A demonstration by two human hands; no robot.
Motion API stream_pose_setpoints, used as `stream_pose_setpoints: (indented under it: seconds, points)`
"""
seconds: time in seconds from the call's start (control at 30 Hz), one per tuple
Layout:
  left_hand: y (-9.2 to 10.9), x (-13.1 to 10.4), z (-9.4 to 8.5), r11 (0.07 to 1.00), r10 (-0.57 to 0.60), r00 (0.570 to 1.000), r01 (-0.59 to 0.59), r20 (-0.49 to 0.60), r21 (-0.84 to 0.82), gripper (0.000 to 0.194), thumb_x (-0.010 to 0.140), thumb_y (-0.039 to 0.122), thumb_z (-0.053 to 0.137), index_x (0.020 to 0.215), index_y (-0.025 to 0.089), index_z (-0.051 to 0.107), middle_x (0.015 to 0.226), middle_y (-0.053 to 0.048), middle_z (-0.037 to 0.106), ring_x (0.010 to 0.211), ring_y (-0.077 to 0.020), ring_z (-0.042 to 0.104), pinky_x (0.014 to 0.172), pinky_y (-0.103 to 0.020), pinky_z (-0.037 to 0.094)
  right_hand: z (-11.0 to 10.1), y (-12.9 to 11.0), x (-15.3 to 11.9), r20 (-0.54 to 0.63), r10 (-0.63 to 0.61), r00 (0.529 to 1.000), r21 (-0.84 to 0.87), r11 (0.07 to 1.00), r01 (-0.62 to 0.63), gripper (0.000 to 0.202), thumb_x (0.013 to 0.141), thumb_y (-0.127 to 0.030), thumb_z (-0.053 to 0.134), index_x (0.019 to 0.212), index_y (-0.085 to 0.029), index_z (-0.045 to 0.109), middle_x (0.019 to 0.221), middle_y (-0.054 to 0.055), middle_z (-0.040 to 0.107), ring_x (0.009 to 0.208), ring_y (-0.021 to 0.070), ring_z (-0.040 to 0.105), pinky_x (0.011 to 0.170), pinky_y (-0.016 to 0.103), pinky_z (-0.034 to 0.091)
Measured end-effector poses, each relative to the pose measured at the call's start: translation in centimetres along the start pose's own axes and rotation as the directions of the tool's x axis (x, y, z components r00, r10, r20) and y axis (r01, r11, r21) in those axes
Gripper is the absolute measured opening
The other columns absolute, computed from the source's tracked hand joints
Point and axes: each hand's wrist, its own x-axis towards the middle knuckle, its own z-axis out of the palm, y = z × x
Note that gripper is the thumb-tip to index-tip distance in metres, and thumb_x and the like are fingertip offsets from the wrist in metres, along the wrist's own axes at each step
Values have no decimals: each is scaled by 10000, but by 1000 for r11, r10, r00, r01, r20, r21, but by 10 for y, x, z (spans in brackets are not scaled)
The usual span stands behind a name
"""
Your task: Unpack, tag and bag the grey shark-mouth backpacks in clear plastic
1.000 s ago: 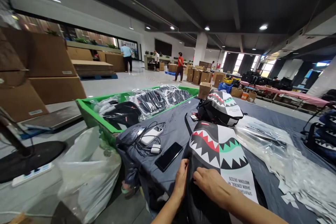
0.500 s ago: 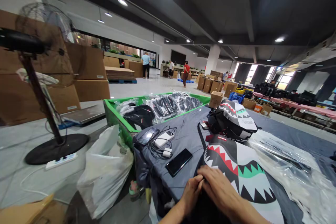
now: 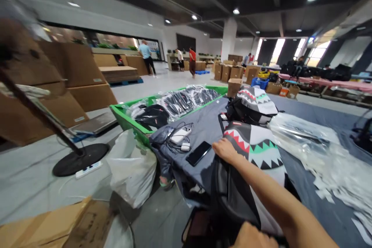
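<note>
A black backpack with a shark-mouth print [image 3: 255,151] lies on the grey-covered table [image 3: 203,124], tipped up on its side. My right hand [image 3: 224,149] reaches across it and grips its far top edge, beside a black phone [image 3: 198,153]. At the bottom edge of the view, my left hand [image 3: 254,238] is only partly visible, closed on the near black end of the backpack. A second shark-mouth backpack [image 3: 252,104] stands just behind the first.
A power bank with cables [image 3: 180,136] lies near the table's left edge. Left of the table are a green bin of bagged backpacks [image 3: 124,118], a white plastic sack [image 3: 133,170], a fan base [image 3: 78,161] and cardboard [image 3: 58,224]. Clear plastic bags [image 3: 305,135] lie to the right. People stand far off.
My right hand moved from the near side of the backpack to its far top edge. My left hand dropped to the near end. The backpack has been tipped up and the view swung.
</note>
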Motion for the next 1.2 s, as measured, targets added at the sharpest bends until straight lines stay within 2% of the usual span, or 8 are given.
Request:
stream_pose_setpoints:
  seconds: [0.1, 0.2, 0.4, 0.5, 0.63, 0.8, 1.07, 1.2]
  points:
    - [25, 24, -2, 998, -13, 998, 8, 63, 68, 260, 968, 258, 502, 792, 179, 676, 677, -65, 682, 564, -173, 605, 538, -286, 401, -24, 13, -69, -81, -11, 997, 115, 993, 20, 205, 1001, -281, 485, 1092, -181, 639, 1061, 108, 678, 998, 213, 599, 874, 320, 420]
    - [32, 42, -22, 971, -73, 997, 80, -40, 225, 317, 953, 210, 465, 723, 173, 681, 631, -92, 696, 535, -200, 630, 514, -306, 322, -36, 11, -176, -262, 23, 965, 217, 975, 36, 248, 1003, -234, 388, 1028, -202, 633, 795, 47, 625, 729, 178, 576, 690, 290, 445]
    - [57, 46, -11, 857, 167, 981, -193, 98, 477, 206, 889, 100, 508, 753, 157, 652, 662, -53, 687, 545, -191, 629, 456, -315, 251, 11, -26, -305, -535, 138, 833, 140, 987, -74, 270, 971, -149, 440, 1196, -146, 587, 807, 68, 645, 663, 174, 600, 557, 261, 482]
    - [64, 43, -11, 757, 383, 908, -414, 169, 507, 65, 862, 158, 607, 798, 160, 621, 688, -32, 642, 605, -190, 609, 494, -317, 331, 34, -47, -311, -652, 294, 699, 249, 954, -169, 266, 978, -111, 460, 1193, -164, 606, 832, 70, 663, 718, 166, 638, 612, 246, 527]
    - [42, 52, -39, 687, 358, 916, -391, 182, 612, 238, 836, 369, 737, 831, 193, 577, 777, -28, 616, 733, -231, 591, 641, -361, 415, 45, -71, -313, -616, 605, 505, 562, 787, -256, 214, 974, -106, 514, 1121, -202, 636, 806, 27, 659, 684, 131, 633, 611, 218, 528]
    - [14, 45, -49, 569, 352, 830, -557, 433, 605, 176, 861, 126, 665, 834, 210, 514, 763, 0, 590, 659, -209, 545, 583, -345, 350, 52, -52, -340, -593, 760, 266, 661, 648, -379, 98, 963, -219, 591, 917, -215, 678, 715, 0, 636, 593, 126, 588, 561, 232, 497]
    - [16, 27, -34, 550, 539, 789, -596, 296, 585, 185, 830, 103, 628, 814, 210, 477, 712, 4, 548, 608, -191, 491, 565, -339, 335, 49, 95, -282, -489, 841, 231, 736, 540, -408, 325, 910, -476, 597, 751, -204, 675, 723, 40, 691, 599, 165, 601, 614, 299, 501]
    - [23, 45, -47, 560, 648, 746, -604, 154, 567, 166, 885, 55, 576, 824, 192, 505, 714, -8, 566, 642, -186, 518, 622, -335, 401, 54, 118, -254, -387, 880, 277, 777, 473, -415, 176, 881, -363, 624, 819, -207, 679, 764, 33, 698, 673, 182, 634, 686, 320, 527]
